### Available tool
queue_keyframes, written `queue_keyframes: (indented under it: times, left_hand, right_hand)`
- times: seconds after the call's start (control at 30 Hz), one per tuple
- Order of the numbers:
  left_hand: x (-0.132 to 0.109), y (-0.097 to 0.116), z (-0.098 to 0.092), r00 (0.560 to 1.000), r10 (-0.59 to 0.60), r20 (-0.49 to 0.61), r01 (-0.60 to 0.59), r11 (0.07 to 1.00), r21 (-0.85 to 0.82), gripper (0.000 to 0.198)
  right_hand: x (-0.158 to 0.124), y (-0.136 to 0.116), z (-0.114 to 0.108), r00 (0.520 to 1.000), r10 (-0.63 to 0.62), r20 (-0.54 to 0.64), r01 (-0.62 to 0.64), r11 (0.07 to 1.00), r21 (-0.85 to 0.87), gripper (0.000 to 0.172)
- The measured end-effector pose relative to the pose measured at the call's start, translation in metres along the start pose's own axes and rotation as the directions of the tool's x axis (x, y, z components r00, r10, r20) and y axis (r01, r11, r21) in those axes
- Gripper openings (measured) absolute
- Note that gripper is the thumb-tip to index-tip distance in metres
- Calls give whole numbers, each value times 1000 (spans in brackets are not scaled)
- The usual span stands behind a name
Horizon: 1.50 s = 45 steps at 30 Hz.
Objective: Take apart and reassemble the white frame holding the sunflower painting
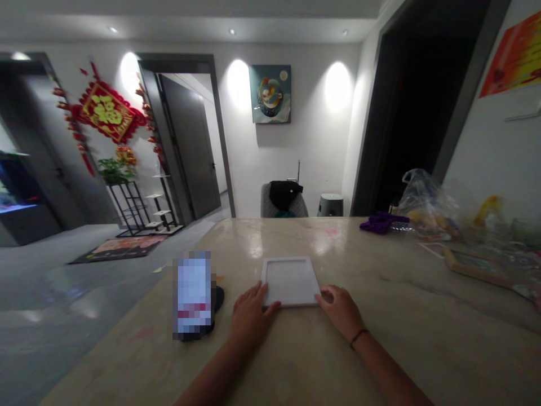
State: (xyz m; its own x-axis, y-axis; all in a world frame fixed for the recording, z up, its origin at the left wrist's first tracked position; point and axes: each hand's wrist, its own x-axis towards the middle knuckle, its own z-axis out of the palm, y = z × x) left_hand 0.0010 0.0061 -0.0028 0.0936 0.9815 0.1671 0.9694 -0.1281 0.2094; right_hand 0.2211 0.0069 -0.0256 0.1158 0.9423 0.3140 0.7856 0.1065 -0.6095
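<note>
A white picture frame [291,282], with a raised border around a pale flat panel, lies on the table in front of me. My left hand [252,310] grips its near left corner, fingers along the left side and thumb at the near edge. At the near right corner, my right hand [341,310] pinches the border between thumb and fingers; a thin dark band circles that wrist. Left of my left hand, a phone-like device [193,293] with a blurred-out bright screen stands tilted on a dark base.
The pale stone-like table [380,349] spreads around the frame. On its right are a wooden frame [475,266], a clear plastic bag [426,203] and a purple cloth [382,223]. A grey chair [266,202] with a black garment stands beyond the far edge.
</note>
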Motion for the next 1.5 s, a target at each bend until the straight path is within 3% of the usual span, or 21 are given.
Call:
queue_keyframes:
  times: [0.1, 0.2, 0.33, 0.43, 0.63, 0.77, 0.9, 0.97, 1.0, 1.03, 1.07, 1.13, 1.17, 1.23, 1.27, 1.3, 1.37, 1.43, 1.5]
  left_hand:
    - [4, 1, 2, 998, 5, -62, -6, 1000, -25, 56]
    - [5, 0, -8, 982, -40, -185, 23, 996, -91, 45]
    - [2, -4, -28, 981, -140, -135, 100, 960, -263, 55]
    - [-2, -5, -37, 976, -125, -178, 64, 946, -316, 53]
    - [-5, -5, -42, 958, -55, -283, -6, 977, -212, 49]
    - [-8, -6, -44, 935, -14, -354, -70, 972, -224, 48]
    - [-9, -4, -46, 914, -45, -404, -97, 941, -325, 46]
    - [-7, -2, -47, 960, -97, -263, -49, 866, -497, 50]
    - [-5, -1, -48, 984, -98, -148, -6, 814, -581, 54]
    - [-4, -1, -48, 997, -74, -13, 47, 751, -659, 58]
    - [-2, -1, -47, 991, -24, 134, 115, 676, -728, 60]
    - [1, -2, -44, 910, 126, 395, 287, 496, -820, 62]
    - [2, -4, -41, 852, 198, 484, 384, 391, -837, 62]
    - [4, -7, -36, 732, 333, 595, 562, 201, -803, 64]
    - [5, -8, -33, 705, 358, 613, 602, 157, -783, 65]
    - [5, -9, -31, 697, 359, 620, 616, 143, -775, 65]
    - [6, -9, -26, 744, 266, 612, 578, 201, -791, 66]
    - [6, -8, -22, 875, 31, 484, 435, 389, -812, 69]
    - [6, -7, -18, 957, -180, 225, 289, 601, -745, 68]
  right_hand:
    - [4, 1, 2, 998, -20, -56, 18, 999, -47, 19]
    - [5, -1, -7, 984, 28, -178, -57, 985, -161, 29]
    - [4, -7, -24, 965, -23, -261, -42, 969, -242, 45]
    - [3, -10, -31, 949, -123, -290, 66, 978, -197, 49]
    - [-2, -13, -39, 884, -250, -394, 234, 968, -88, 45]
    - [-6, -18, -45, 855, -246, -456, 268, 963, -17, 42]
    - [-6, -20, -48, 871, -164, -463, 252, 958, 135, 42]
    - [-4, -18, -45, 944, -34, -327, 157, 920, 358, 46]
    - [-2, -17, -43, 986, 31, -162, 55, 865, 499, 50]
    - [-1, -16, -40, 997, 63, 37, -73, 793, 605, 54]
    - [1, -15, -37, 967, 55, 249, -212, 714, 667, 57]
    - [2, -14, -30, 795, -50, 605, -475, 569, 671, 63]
    - [2, -14, -27, 692, -118, 712, -575, 505, 643, 65]
    - [2, -15, -22, 519, -243, 820, -730, 374, 572, 67]
    - [2, -16, -20, 472, -284, 835, -773, 321, 547, 67]
    - [1, -17, -19, 470, -291, 833, -783, 298, 546, 67]
    - [0, -18, -17, 538, -216, 815, -739, 343, 580, 67]
    - [-2, -17, -13, 726, -24, 687, -579, 518, 630, 66]
    - [-4, -17, -9, 923, 141, 359, -328, 777, 537, 60]
